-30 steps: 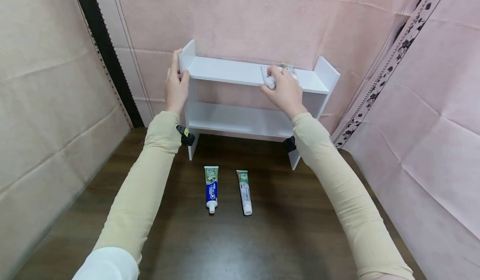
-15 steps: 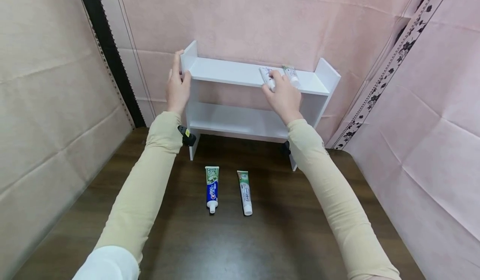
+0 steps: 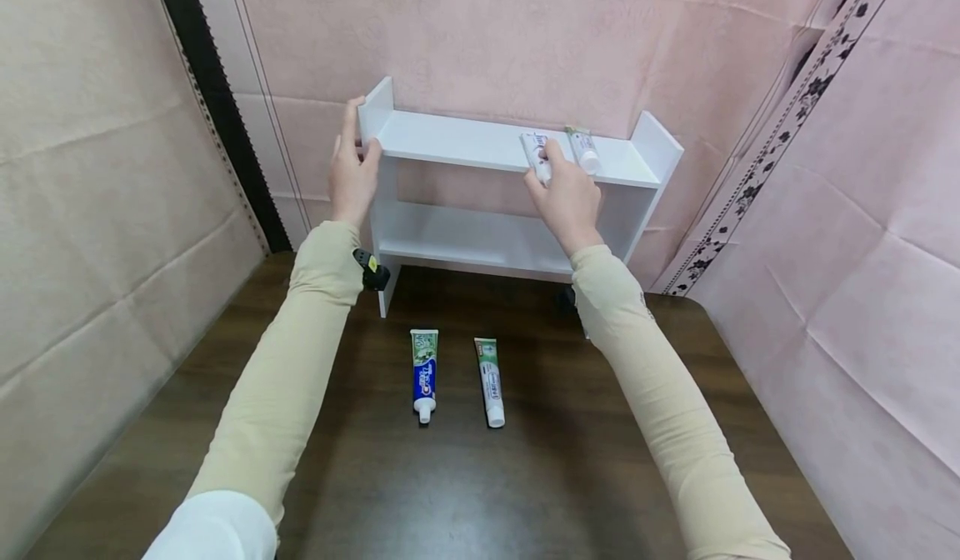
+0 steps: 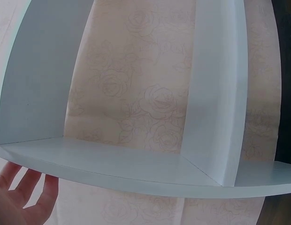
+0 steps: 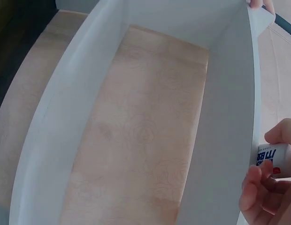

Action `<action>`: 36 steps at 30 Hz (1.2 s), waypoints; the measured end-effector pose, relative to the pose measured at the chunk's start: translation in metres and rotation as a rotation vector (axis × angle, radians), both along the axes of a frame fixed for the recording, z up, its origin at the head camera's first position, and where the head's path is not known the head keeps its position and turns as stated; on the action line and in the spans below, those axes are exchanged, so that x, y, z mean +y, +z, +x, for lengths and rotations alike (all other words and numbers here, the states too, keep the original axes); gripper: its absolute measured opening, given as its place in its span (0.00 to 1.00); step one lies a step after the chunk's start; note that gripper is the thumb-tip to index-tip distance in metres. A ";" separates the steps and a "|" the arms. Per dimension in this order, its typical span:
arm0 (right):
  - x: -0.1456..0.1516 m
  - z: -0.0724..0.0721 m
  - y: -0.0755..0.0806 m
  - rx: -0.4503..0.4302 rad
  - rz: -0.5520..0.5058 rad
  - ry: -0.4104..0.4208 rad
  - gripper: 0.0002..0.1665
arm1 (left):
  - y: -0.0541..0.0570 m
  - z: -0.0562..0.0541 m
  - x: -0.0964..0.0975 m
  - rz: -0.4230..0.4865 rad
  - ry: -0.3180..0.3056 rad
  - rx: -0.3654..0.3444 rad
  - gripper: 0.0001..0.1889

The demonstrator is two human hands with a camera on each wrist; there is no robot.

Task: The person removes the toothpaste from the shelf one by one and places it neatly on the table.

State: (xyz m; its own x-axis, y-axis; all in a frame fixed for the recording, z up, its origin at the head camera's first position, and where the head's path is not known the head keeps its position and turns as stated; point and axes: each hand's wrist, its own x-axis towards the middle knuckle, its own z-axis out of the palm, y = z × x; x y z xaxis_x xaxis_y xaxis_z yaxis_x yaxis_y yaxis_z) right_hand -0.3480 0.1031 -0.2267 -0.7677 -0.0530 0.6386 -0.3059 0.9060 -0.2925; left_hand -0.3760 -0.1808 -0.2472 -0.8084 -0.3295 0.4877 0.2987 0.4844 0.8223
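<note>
A white two-tier shelf [image 3: 465,142] stands on the table. My left hand [image 3: 354,178] rests against its left side panel, fingers on the outer side and thumb near the front edge. In the left wrist view, the fingers [image 4: 50,187] meet the panel from outside. On the right part of the top board, my right hand [image 3: 572,202] pinches a white toothpaste tube [image 3: 535,150] lying cap forward. Its white cap end [image 5: 279,160] shows between thumb and fingers in the right wrist view. Close by on the right lies another toothpaste tube [image 3: 583,150].
Two more toothpaste tubes lie on the dark wooden table [image 3: 450,493] before the shelf: a blue and green one [image 3: 424,377] and a white and green one [image 3: 490,383]. Pink cloth [image 3: 510,35] hangs behind the shelf, and further cloth walls flank the table.
My right hand has shifted slightly left and down, uncovering more of the tube on its right. The left hand stays at the side panel.
</note>
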 end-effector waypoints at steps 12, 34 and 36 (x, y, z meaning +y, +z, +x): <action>0.003 0.005 -0.005 -0.002 -0.040 0.018 0.21 | -0.001 -0.002 0.001 0.000 0.003 0.007 0.28; 0.008 0.018 -0.020 0.071 -0.075 0.060 0.19 | 0.000 0.000 0.001 0.021 0.001 0.008 0.28; 0.008 0.020 -0.023 0.082 -0.071 0.057 0.18 | -0.001 0.000 0.002 0.020 0.000 0.000 0.28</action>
State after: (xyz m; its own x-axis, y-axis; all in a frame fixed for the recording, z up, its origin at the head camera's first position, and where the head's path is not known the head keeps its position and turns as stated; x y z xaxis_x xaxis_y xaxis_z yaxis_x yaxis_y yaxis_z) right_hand -0.3283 0.1111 -0.2497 -0.7094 -0.0479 0.7032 -0.3824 0.8642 -0.3270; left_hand -0.3763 -0.1793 -0.2480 -0.8085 -0.3392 0.4809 0.2981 0.4684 0.8317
